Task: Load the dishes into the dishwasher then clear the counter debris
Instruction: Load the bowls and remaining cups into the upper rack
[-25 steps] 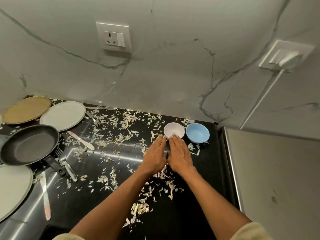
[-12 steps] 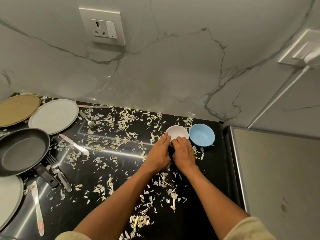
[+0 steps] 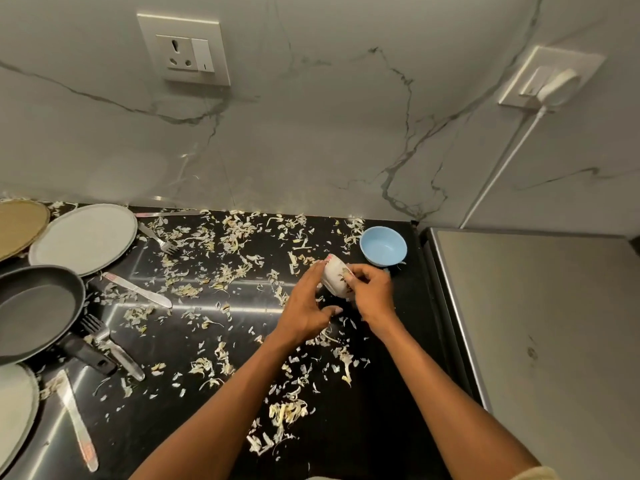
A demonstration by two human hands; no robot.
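A marbled grey wall is rising behind a black, glossy desk [image 3: 381, 427] that is lying strewn with pale vegetable scraps [image 3: 287, 412] from its back edge to its front edge. At the left edge, a tan plate [image 3: 19, 225], a grey plate [image 3: 85, 239], a dark frying pan [image 3: 38, 311], two forks [image 3: 157, 239] and knives [image 3: 136, 289] are sitting unloaded, with another grey plate [image 3: 15, 414] poking in at the front left corner. No dishwasher is showing.

Toward the back right corner, the left hand [image 3: 306, 308] is steadying a small white bowl [image 3: 334, 277], its fingers lying fairly straight against the bowl's left side. The right hand [image 3: 372, 294] is gripping the bowl from the right, fingers curled over its rim. The bowl is being held tilted, lifted off the desk, with scraps clinging inside it. A blue bowl [image 3: 382, 245] is standing just behind the right hand, near the desk's right edge.

The tilt is the main risk: scraps are likely to be spilling back out if the bowl is tipping further. The grip looks light, so the bowl could be slipping and striking the desk. A careless right wrist could also be knocking the blue bowl toward the right edge.
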